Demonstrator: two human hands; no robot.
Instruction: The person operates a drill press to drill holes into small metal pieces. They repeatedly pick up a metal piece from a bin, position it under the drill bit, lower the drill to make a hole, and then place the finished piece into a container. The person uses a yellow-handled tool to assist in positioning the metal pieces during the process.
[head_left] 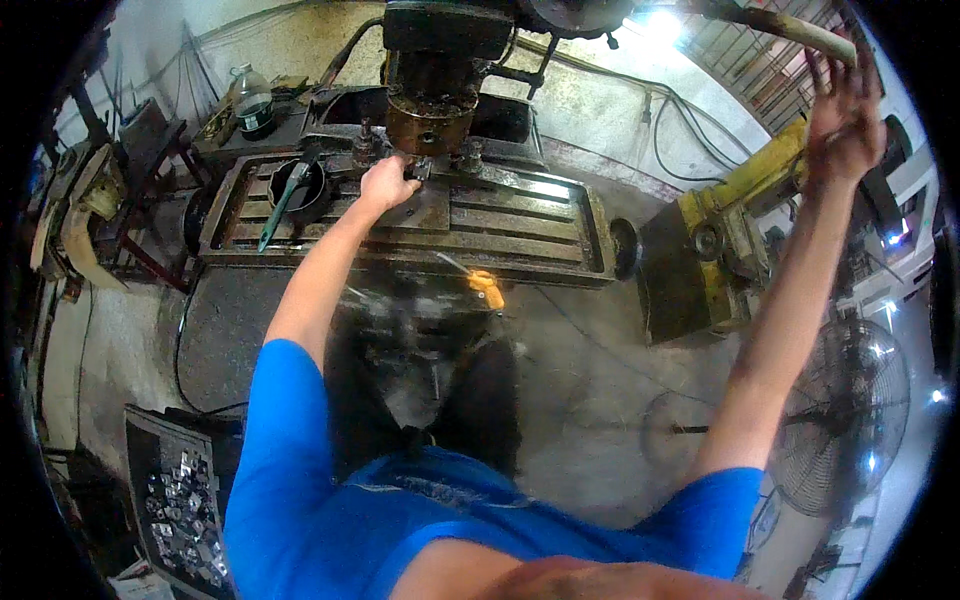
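My left hand [386, 187] reaches forward onto the machine table [540, 232], just under the spindle head [430, 122]. Its fingers are closed at a small metal piece [422, 168], whose exact shape is hard to make out. High on the right, my right hand [845, 130] is raised with fingers stretched and apart, close to the end of a long lever [800, 35]. Whether the fingertips touch that lever is unclear. Left of my left hand, a green-handled brush [285, 205] rests across a dark round pot [308, 190] on the slotted table.
An orange-handled tool [486, 288] lies at the table's front edge. A yellow-and-grey machine [700, 250] and a standing fan [840, 415] are on the right. At lower left stands a dark bin [140, 450] of small metal parts. A plastic jug [252, 102] sits at back left.
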